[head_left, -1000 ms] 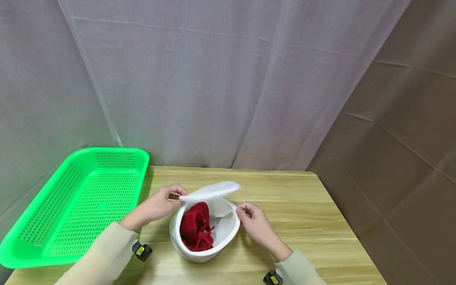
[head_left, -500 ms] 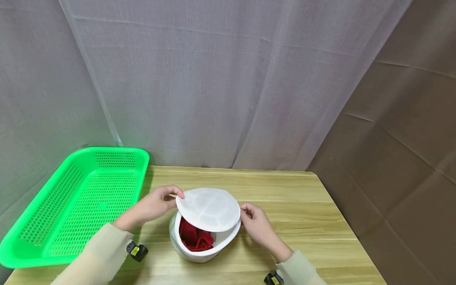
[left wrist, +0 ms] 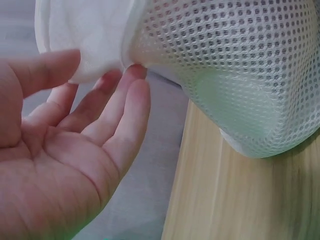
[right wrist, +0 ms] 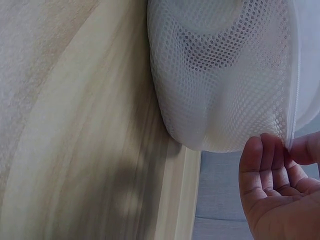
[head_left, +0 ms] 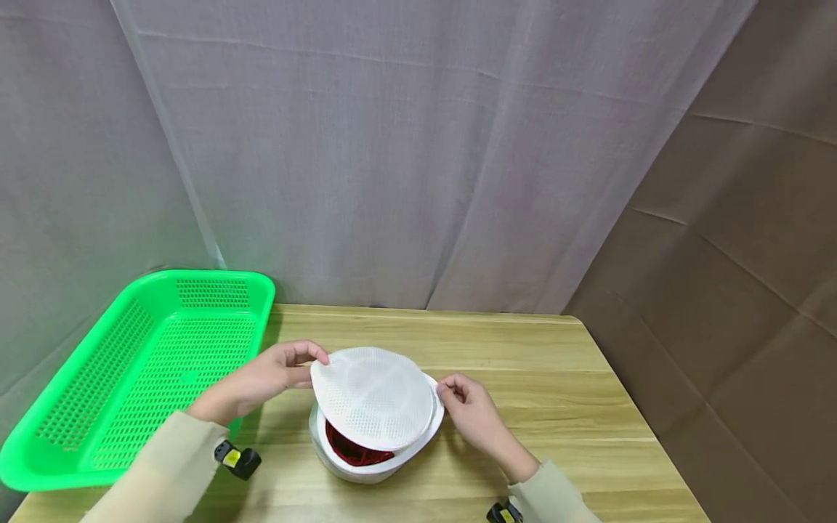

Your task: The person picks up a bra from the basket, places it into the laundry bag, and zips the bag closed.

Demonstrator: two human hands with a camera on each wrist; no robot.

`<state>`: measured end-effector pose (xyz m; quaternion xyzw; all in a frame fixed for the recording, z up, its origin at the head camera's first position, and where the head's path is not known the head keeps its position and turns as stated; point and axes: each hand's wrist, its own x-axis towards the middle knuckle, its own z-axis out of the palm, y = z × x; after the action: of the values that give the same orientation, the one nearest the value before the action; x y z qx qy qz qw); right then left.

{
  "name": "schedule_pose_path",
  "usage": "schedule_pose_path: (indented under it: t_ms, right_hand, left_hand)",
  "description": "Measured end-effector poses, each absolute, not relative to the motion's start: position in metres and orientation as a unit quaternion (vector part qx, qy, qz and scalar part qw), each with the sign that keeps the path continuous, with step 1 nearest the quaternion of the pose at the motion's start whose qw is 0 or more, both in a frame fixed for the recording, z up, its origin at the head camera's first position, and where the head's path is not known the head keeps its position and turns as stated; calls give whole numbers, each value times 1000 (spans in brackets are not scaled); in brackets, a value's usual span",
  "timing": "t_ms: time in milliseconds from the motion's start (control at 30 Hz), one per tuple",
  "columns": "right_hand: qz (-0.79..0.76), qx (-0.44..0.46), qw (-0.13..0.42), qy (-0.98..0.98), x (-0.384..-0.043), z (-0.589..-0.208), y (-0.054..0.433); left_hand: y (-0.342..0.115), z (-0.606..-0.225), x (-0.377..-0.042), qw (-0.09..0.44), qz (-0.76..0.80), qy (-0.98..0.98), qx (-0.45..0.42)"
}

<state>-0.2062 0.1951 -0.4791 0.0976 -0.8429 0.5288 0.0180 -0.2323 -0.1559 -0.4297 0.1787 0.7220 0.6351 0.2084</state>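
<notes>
A white mesh laundry bag (head_left: 353, 473) stands on the table, with dark red cloth (head_left: 353, 449) showing through the gap at its near left. Its round mesh lid (head_left: 375, 399) covers most of the opening, tilted, the left edge raised. My left hand (head_left: 275, 372) pinches that raised edge; in the left wrist view the thumb lies over the flap (left wrist: 85, 30) and fingertips sit behind it, beside the mesh wall (left wrist: 225, 75). My right hand (head_left: 472, 410) pinches the bag's rim at the right, thumb and fingertips on the zipper edge (right wrist: 294, 100) in the right wrist view.
A green plastic basket (head_left: 261, 319) with perforated walls stands on the left of the wooden table (head_left: 556, 407), close to my left forearm. A grey curtain (head_left: 360, 181) hangs behind the table, and a brown cloth (head_left: 739, 290) lines the right side.
My left hand has brought the lid from nearly edge-on down over the opening, then pulled slightly left and toward me. The red cloth is now mostly covered. My right hand stays at the rim.
</notes>
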Motion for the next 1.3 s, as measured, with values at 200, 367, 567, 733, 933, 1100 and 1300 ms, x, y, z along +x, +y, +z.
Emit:
schedule_pose_path:
  t_ms: [200, 367, 567, 733, 933, 1100, 1300]
  right_hand:
    - [534, 90, 12, -841, -206, -478, 195]
    - [543, 84, 2, -835, -205, -477, 193]
    - [551, 78, -9, -831, -205, -477, 190]
    - [530, 83, -10, -844, -204, -475, 188]
    - [521, 109, -18, -846, -198, -465, 184]
    - [529, 114, -20, -841, -186, -443, 177]
    - [576, 103, 21, -811, -196, -466, 180]
  left_hand:
    - [-159, -429, -229, 236, 635, 713, 182]
    - [-154, -431, -231, 219, 646, 717, 142]
    - [-145, -432, -228, 210, 625, 740, 132]
    - [-135, -434, -224, 204, 583, 774, 139]
    - [-122, -435, -223, 190, 572, 787, 133]
    - [-113, -431, -223, 184, 584, 779, 134]
    - [-106, -428, -228, 125, 591, 783, 146]
